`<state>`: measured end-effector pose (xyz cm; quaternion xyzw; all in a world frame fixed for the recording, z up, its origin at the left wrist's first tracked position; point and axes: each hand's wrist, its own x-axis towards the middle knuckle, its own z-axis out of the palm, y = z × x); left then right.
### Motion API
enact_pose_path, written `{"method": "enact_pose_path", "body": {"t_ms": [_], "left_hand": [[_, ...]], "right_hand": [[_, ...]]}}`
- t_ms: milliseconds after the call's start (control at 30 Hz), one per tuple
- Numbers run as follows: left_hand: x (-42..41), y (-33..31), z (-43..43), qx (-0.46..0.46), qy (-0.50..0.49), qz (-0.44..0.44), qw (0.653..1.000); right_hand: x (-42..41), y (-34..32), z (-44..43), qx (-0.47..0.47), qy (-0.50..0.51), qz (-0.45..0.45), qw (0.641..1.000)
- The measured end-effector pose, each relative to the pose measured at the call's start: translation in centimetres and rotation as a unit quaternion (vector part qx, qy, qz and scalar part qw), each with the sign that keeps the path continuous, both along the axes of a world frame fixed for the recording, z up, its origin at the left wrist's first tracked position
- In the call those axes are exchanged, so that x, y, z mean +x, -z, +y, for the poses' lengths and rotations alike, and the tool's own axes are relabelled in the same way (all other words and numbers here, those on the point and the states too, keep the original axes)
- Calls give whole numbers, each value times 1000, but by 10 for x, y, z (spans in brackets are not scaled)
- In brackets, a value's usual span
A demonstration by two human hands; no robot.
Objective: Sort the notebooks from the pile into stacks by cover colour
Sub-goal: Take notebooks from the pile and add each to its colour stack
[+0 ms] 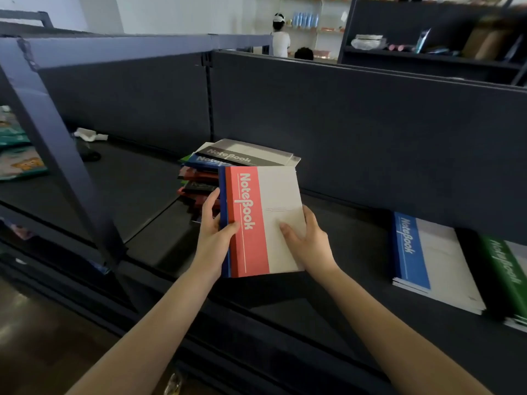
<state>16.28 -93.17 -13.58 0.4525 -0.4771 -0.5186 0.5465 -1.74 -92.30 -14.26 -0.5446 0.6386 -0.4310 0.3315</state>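
Partly sorted, it seems: left hand [215, 232] and right hand [309, 242] grip a red notebook [265, 223] over a blue notebook [223, 183], with the mixed pile [228, 159] just beyond and the blue stack [427, 260] and green stack [506, 275] well to their right.

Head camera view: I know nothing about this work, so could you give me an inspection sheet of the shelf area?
Surface: dark shelf.
Job's things: red notebook held above the shelf; mixed pile behind it; blue stack and green stack to the right.
Clutter: crumpled white wad back left; packets far left.
Hands: left hand grips the red notebook's spine side; right hand holds its other side.
Cables: nothing seen.
Surroundings: a person by far shelves.
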Motion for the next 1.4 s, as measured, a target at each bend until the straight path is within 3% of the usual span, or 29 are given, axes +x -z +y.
{"method": "enact_pose_path", "body": {"t_ms": [333,500,933,1400], "left_hand": [[-97,3,0,-16,112,3,994],[-149,-1,10,29,161,76,984],[-311,1,68,51,309,68,947],[-454,9,137,51,353,66,932]], "right_hand": [[-87,-7,43,-45,139,0,989],[-129,-8,73,-67,214,-16,974],[-261,-4,177,-87,371,-26,924],[-384,8,272,-78,459,-21,885]]}}
